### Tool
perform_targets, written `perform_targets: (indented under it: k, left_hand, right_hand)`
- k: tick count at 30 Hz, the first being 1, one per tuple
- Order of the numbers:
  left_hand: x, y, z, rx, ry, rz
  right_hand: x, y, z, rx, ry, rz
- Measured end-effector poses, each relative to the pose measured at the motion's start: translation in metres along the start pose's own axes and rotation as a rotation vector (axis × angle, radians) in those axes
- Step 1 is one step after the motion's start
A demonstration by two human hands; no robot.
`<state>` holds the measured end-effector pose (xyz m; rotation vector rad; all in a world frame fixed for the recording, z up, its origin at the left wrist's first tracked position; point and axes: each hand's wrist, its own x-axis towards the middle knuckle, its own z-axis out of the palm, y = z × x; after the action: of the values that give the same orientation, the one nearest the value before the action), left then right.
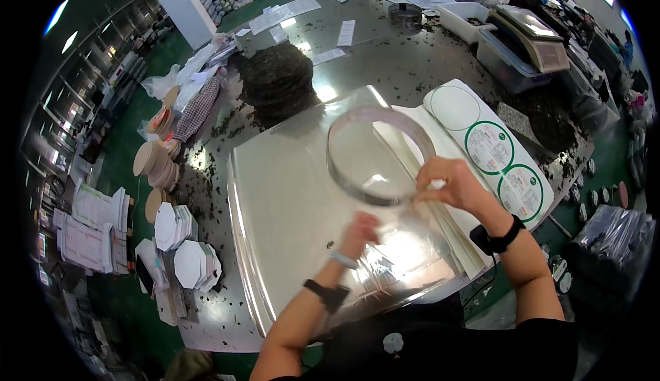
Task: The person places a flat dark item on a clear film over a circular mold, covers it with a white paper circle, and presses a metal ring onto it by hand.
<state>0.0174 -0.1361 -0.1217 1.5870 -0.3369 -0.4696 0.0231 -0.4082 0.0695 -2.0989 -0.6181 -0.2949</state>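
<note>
My right hand (pixel 451 182) grips the right side of a wide, shallow metal ring (pixel 334 167), open through its middle. The ring is over a stack of shiny transparent film sheets (pixel 278 195). Just below the ring, my left hand (pixel 362 232) is blurred over the film, its fingers looking curled; whether it holds anything is unclear. To the right of the film lies a sheet of round labels (pixel 508 167) with green borders and writing. Folded pale paper (pixel 459 242) runs alongside, under my right hand.
A tall stack of dark, rough discs (pixel 278 79) stands behind the film. Octagonal white pieces (pixel 196 265) and round tan discs (pixel 149 159) line the left edge. Dark crumbs lie about the table (pixel 216 324). A scale (pixel 536 46) rests on a plastic box (pixel 508 64) at the right.
</note>
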Motion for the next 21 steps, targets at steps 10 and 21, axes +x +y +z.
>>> perform_targets:
  k: [10, 21]
  left_hand:
    - [-0.080, 0.041, 0.035, 1.290, -0.408, 0.401]
    - [-0.044, 0.030, 0.024, -0.176, -0.033, -0.241]
  right_hand:
    - [-0.004, -0.001, -0.012, -0.182, 0.005, -0.062]
    - [-0.001, -0.005, 0.011, -0.063, 0.020, 0.023]
